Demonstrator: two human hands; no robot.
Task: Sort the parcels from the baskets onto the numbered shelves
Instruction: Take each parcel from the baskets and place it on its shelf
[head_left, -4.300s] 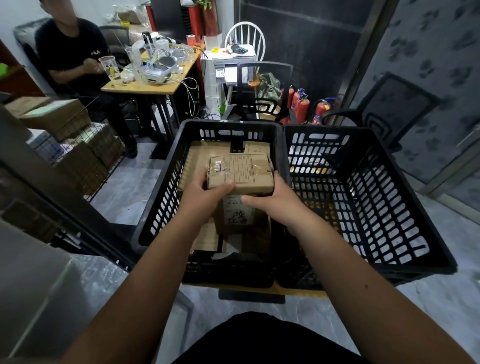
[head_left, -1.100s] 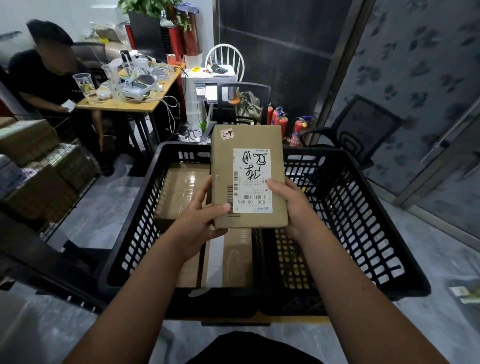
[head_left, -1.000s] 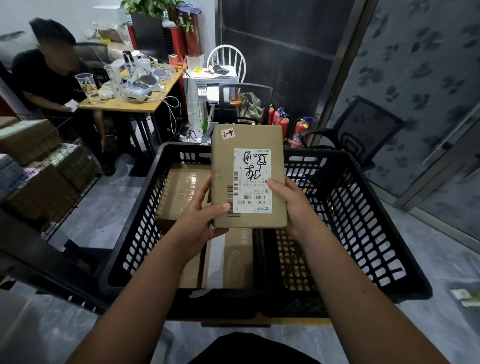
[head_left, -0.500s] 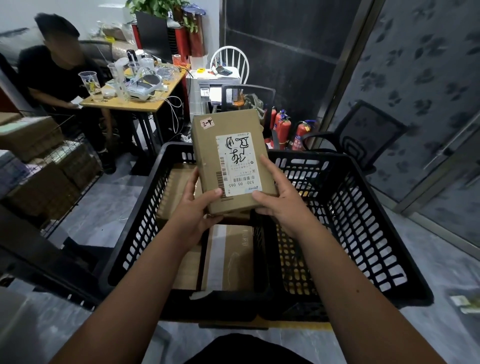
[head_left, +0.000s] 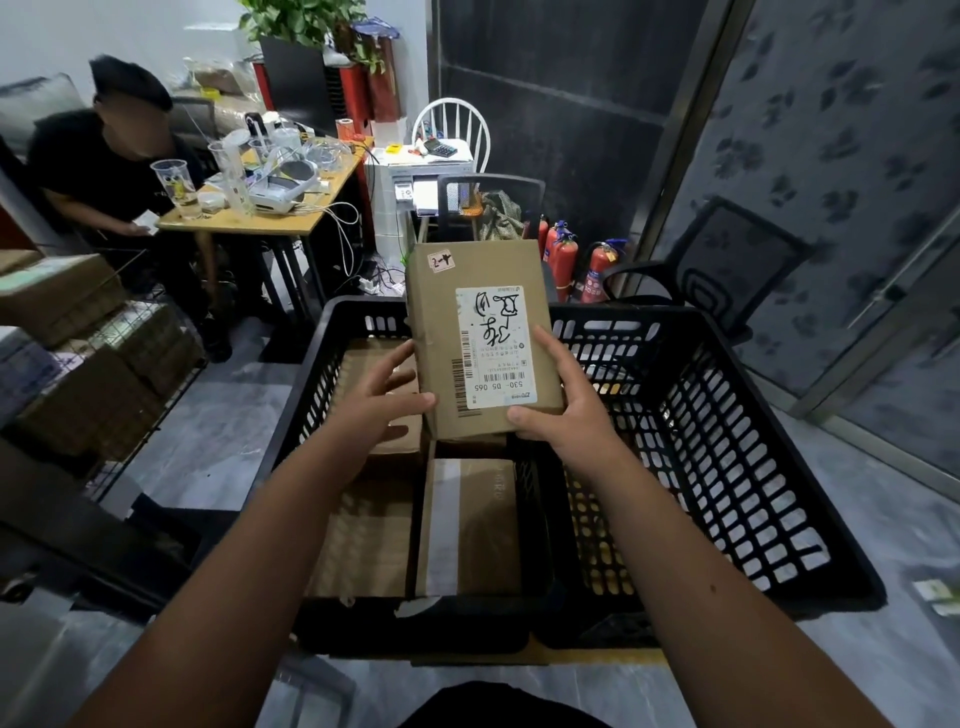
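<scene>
I hold a brown cardboard parcel (head_left: 441, 332) with a white shipping label and a small handwritten sticker above the left black basket (head_left: 301, 395). My right hand (head_left: 563, 400) grips its lower right corner, thumb on the front face. My left hand (head_left: 384, 400) touches its lower left edge, thumb on the front and fingers spread and nearly straight. Several more brown parcels (head_left: 467, 525) lie in the left basket. The right black basket (head_left: 753, 467) looks to hold no parcels.
A wire shelf with stacked cardboard boxes (head_left: 78, 364) stands at the left. A seated person (head_left: 104, 171) is at a cluttered wooden table (head_left: 270, 208) behind it. Fire extinguishers (head_left: 571, 260) and black chairs (head_left: 727, 270) stand beyond the baskets.
The parcel has tipped back from leaning left to nearly upright, and sits slightly lower and to the right. My left-hand fingers have spread and loosened along its edge.
</scene>
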